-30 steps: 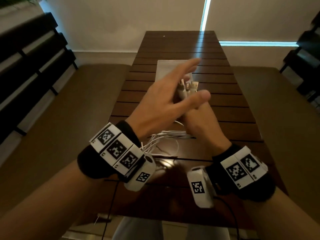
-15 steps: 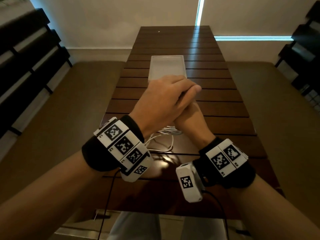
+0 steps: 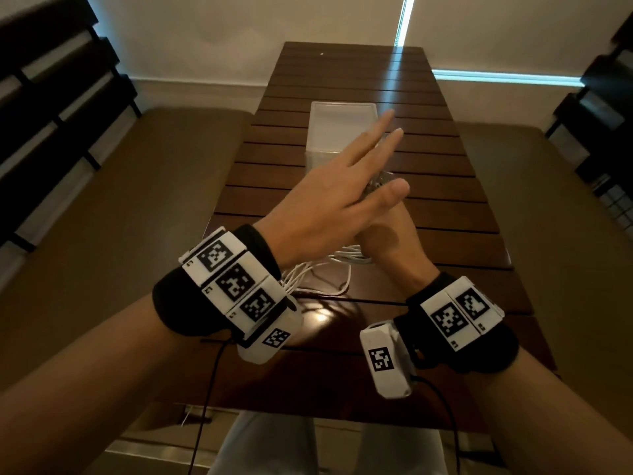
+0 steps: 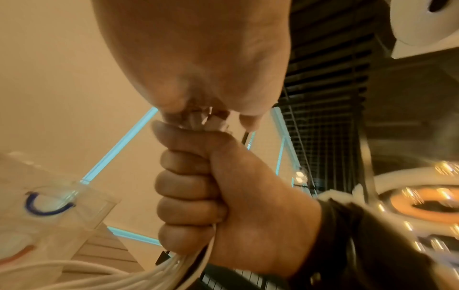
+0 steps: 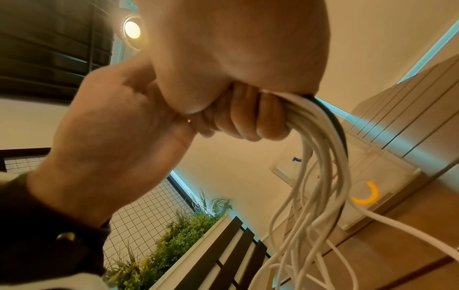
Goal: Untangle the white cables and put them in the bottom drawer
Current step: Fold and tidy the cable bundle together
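Your right hand [image 3: 387,241] is clenched in a fist around the white cables [image 5: 320,157], plug ends sticking up out of the top of the fist and the loose strands hanging below onto the slatted table [image 3: 445,207]. That grip looks meant to keep every connector lined up at one end so the lengths can fall free. Your left hand [image 3: 329,197] is spread flat, fingers straight, its palm over the plug tips [image 4: 206,121] and gripping nothing, probably levelling them. The clear drawer unit [image 3: 339,132] stands just beyond your hands, well within reach, its drawers shut as far as I can tell.
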Available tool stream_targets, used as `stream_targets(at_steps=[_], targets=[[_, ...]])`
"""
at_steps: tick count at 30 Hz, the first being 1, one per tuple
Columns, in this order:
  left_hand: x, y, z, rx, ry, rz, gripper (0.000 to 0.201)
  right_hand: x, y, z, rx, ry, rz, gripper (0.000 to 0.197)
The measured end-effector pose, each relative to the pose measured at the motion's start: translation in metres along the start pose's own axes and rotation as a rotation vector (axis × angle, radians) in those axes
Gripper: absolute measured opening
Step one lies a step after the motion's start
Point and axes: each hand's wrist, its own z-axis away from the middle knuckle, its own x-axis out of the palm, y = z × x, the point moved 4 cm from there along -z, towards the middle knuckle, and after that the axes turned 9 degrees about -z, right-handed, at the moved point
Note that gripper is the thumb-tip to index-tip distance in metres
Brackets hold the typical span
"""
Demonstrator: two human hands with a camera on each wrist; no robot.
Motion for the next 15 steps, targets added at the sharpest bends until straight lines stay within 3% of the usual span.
stream_targets(at_steps=[3,5,7,10,12,15], targets=[[-0.002,-0.019,0.006,-0.074,0.132,0.548,0.063,-0.006,0.004,-0.008,0.041,0.032,-0.005,0.017],[0.013,-0.035,0.014,-0.207,0.051,0.679,0.073,-0.01,-0.004,-0.006,0.108,0.015,-0.06,0.02],[0.038,-0.04,0.022,-0.26,-0.173,0.663,0.062,-0.017,-0.014,-0.008,0.081,0.036,-0.23,0.048],[0.06,-0.04,0.031,-0.202,-0.348,0.302,0.012,-0.012,-0.024,-0.008,0.125,-0.071,-0.454,0.065],[0.063,-0.048,0.034,-0.206,-0.397,0.162,0.013,-0.009,-0.022,-0.007,0.194,-0.132,-0.543,0.062],[0.056,-0.063,0.041,-0.279,-0.463,0.157,0.032,-0.007,-0.015,-0.003,0.197,-0.131,-0.609,0.058]])
